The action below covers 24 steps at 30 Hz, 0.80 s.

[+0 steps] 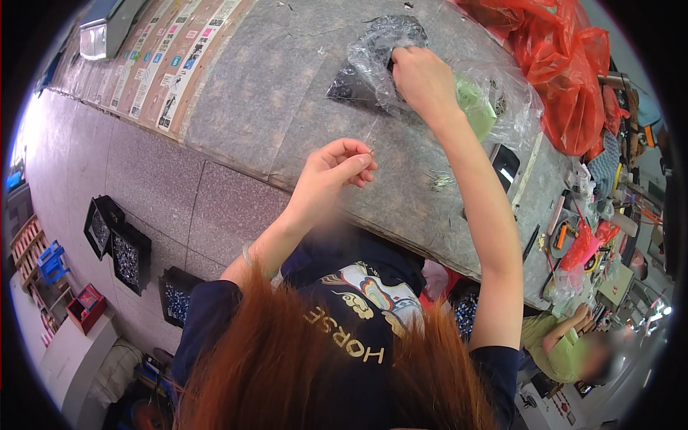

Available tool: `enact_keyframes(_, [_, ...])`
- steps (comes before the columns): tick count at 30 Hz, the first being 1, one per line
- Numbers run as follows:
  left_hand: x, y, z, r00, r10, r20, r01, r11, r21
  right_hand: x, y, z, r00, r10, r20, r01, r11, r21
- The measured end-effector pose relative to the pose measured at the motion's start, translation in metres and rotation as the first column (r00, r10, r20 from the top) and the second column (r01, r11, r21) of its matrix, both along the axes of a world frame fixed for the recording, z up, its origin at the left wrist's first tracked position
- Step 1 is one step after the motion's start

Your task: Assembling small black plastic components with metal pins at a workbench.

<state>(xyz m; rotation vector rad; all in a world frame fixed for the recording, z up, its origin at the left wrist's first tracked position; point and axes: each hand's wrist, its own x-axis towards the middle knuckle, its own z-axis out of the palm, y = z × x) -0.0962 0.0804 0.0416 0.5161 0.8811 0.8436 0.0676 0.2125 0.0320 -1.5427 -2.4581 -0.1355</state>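
My left hand [338, 166] hovers over the near edge of the table, thumb and index finger pinched together. Whatever is between those fingertips is too small to name. Farther off, my right hand [424, 80] reaches into a clear plastic bag [369, 54] with dark contents, its fingers curled and the fingertips hidden. Dark glossy plastic [351, 87] lies beside the bag's lower left. Just right of that hand is another clear bag with a light green sheet [474, 107]. A small bunch of thin metal pieces [441, 179] rests on the table below it.
A grey-topped table [244, 93] spans the view, with flattened cardboard [154, 61] at its left. Red plastic bags [566, 79] pile at the far right, near a phone [504, 166]. Black trays [130, 256] of small parts stand on the floor. Another person [566, 344] sits at right.
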Motion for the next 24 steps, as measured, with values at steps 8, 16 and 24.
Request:
enact_keyframes(8, [0.006, -0.002, -0.002, 0.998, 0.031, -0.058, -0.024, 0.993, 0.117, 0.024, -0.081, 0.038, 0.098, -0.466, -0.880, -0.189, 0.859, -0.476])
enact_keyframes(16, [0.036, -0.006, 0.013, 0.919, -0.039, -0.393, 0.202, 0.902, 0.381, 0.044, -0.162, 0.025, -0.441, -0.830, -0.341, -0.675, 0.557, -0.484])
enact_keyframes(24, [0.053, -0.016, 0.023, 0.855, 0.063, -0.515, 0.294, 0.761, 0.579, 0.043, -0.189, 0.015, -0.642, -0.755, -0.134, -0.696, 0.647, -0.312])
